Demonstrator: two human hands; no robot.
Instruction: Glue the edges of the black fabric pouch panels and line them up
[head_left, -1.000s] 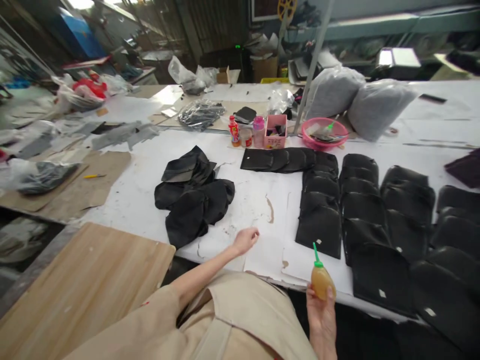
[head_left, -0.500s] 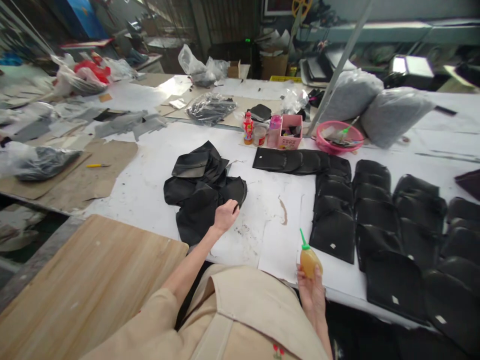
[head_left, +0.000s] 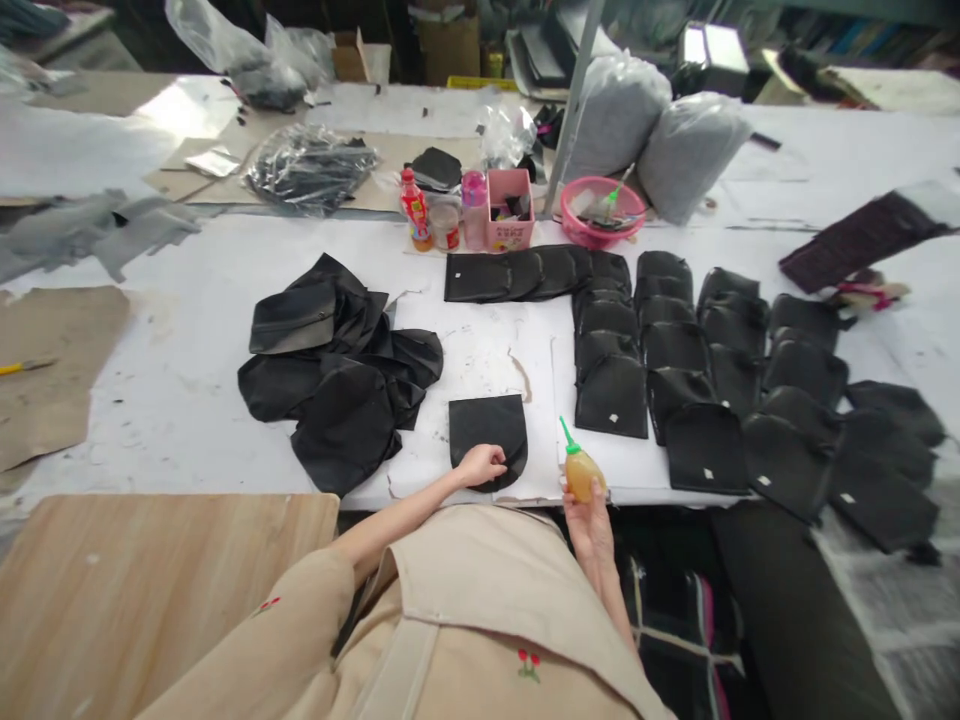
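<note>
A single flat black leather-like piece (head_left: 487, 422), straight at the far side and rounded at the near side, lies on the white table covering in front of me. My left hand (head_left: 480, 466) is on its near part, fingers closed in a pinch at the curved edge. In my right hand (head_left: 591, 524) is a squeeze bottle (head_left: 582, 474) of amber liquid with a green nozzle; the nozzle points up and leans left, apart from the piece. Left of these lies a loose pile of black pieces (head_left: 337, 385).
Overlapping rows of black pieces (head_left: 611, 395) cover the right side. Along the back stand a red-capped drink bottle (head_left: 415, 210), a pink box (head_left: 510, 225) and a pink basin (head_left: 592, 240) near a pole (head_left: 577, 100). A wooden board (head_left: 172, 590) is at the near left.
My left hand has brought a black piece from the pile to the right, onto the table before me. My right hand still holds the bottle. The view has turned right.
</note>
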